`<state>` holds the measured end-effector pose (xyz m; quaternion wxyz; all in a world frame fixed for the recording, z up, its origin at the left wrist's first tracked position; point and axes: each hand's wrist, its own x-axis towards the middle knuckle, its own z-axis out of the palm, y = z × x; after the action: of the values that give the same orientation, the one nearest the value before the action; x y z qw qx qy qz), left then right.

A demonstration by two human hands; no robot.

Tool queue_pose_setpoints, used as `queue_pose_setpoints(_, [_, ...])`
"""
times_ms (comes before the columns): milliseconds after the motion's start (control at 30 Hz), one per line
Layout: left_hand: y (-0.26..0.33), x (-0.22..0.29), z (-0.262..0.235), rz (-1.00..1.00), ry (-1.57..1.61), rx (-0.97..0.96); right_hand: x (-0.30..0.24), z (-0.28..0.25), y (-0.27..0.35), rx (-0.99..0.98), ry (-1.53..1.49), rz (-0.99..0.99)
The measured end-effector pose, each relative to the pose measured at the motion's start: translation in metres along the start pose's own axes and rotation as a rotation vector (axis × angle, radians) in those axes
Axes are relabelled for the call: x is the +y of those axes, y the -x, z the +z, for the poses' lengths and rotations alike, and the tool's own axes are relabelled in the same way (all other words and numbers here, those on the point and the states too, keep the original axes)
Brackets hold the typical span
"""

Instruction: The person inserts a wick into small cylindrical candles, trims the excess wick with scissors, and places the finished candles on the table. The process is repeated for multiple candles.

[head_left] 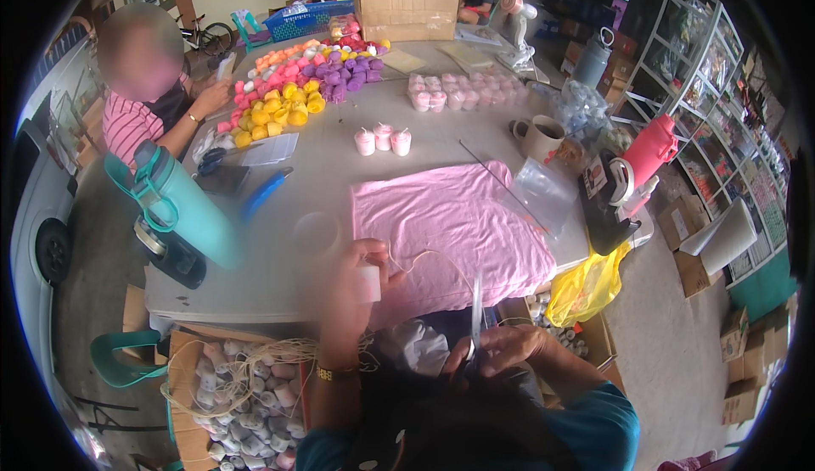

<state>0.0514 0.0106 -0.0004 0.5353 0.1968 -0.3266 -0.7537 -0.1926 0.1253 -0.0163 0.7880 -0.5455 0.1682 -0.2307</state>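
1. Left hand clamped on a small white candle, blurred, held above the near desk edge beside the pink cloth
2. Thin pale wick string loops from the candle toward the scissors
3. Right hand closed on the scissors' handles, blades pointing up
4. One candle in hand, one pair of scissors, one cloth
5. Three pink candles stand in a row past the cloth
6. One mug, one teal bottle
7. Box of white cups sits lower left
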Motion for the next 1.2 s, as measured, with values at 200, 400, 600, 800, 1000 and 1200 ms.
queue_pose_setpoints(200, [0.001,-0.009,0.002,0.009,0.517,-0.037,-0.007,0.012,-0.016,0.461,0.115,-0.02])
queue_pose_setpoints(400, [-0.001,-0.023,0.035,-0.022,0.382,-0.035,-0.042,0.024,-0.035,0.909,0.266,-0.403])
queue_pose_setpoints(600, [-0.006,-0.032,0.051,-0.144,0.406,-0.011,-0.068,0.026,-0.061,1.174,0.581,-0.82])
queue_pose_setpoints(800, [-0.006,-0.028,0.05,-0.179,0.366,-0.042,-0.081,0.038,-0.084,1.216,0.776,-0.838])
queue_pose_setpoints(1000, [-0.007,-0.034,0.052,-0.1,0.377,0.079,-0.087,0.031,-0.099,1.189,1.616,-0.969])
queue_pose_setpoints(1200, [-0.005,-0.031,0.055,-0.111,0.404,0.163,-0.106,0.054,-0.096,1.311,1.227,-0.925])
